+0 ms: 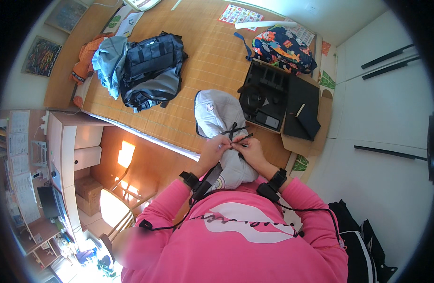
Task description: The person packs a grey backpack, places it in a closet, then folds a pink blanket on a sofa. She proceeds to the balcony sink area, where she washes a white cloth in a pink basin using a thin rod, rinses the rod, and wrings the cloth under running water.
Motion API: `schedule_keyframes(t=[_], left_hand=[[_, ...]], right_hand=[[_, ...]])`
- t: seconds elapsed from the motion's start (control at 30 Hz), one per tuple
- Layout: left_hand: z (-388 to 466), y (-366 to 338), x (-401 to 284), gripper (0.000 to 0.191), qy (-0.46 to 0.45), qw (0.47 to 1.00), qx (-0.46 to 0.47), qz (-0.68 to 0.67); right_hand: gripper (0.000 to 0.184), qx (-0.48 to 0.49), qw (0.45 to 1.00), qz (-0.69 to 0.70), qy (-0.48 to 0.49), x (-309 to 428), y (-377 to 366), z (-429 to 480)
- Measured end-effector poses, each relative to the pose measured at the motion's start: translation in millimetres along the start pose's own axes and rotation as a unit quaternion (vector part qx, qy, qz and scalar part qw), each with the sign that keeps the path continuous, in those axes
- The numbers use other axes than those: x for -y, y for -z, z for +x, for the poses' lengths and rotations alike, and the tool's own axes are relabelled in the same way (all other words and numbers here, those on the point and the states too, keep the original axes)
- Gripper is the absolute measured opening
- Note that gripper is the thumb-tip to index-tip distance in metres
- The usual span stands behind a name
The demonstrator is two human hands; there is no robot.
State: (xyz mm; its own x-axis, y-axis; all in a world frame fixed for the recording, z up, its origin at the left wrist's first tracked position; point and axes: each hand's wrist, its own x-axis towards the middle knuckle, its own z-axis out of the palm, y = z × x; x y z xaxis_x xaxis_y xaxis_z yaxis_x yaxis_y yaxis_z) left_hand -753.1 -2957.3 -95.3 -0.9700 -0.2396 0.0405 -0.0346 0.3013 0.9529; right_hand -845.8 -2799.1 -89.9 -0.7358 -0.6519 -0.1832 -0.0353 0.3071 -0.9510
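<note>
A pale grey quilted cloth piece (pixel 218 109) with dark edging and a small heart motif lies partly on the mat-covered bed and partly against my body. Black ties (pixel 233 130) form a bow at its narrow middle. Just below that bow, my left hand (pixel 217 150) and my right hand (pixel 250 150) meet, their fingertips pinched close together on thin black ties. One dark tie end sticks out above my right fingers. Which strand each hand holds is too small to tell. Both wrists wear black straps with cabled devices.
An open box (pixel 263 93) with black inserts and dark gear stands right of the cloth, beside a patterned backpack (pixel 284 47). A dark backpack (pixel 153 67) and blue denim clothing (pixel 111 62) lie left. A wooden chair (pixel 116 208) and desk are lower left; white cabinets (pixel 376 106) line the right.
</note>
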Motion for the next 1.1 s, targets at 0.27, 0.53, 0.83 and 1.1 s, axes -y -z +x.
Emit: schedule_keyframes(t=[0.27,0.53,0.83,1.1], left_hand=[[5,2,-16,0.012,-0.07,0.992,0.012,0.1],[4,4,-17,0.01,-0.084,0.979,0.027,0.187],[9,2,11,0.014,0.353,0.913,0.117,-0.165],[5,0,30,0.015,0.409,0.841,0.089,-0.343]], right_hand=[[0.019,0.041,0.961,0.222,-0.159,-10,2,13],[0.03,0.044,0.977,0.151,-0.147,4,9,11],[0.015,-0.034,0.997,-0.056,0.05,6,0,1],[0.017,0.001,0.989,-0.098,0.111,14,5,-3]])
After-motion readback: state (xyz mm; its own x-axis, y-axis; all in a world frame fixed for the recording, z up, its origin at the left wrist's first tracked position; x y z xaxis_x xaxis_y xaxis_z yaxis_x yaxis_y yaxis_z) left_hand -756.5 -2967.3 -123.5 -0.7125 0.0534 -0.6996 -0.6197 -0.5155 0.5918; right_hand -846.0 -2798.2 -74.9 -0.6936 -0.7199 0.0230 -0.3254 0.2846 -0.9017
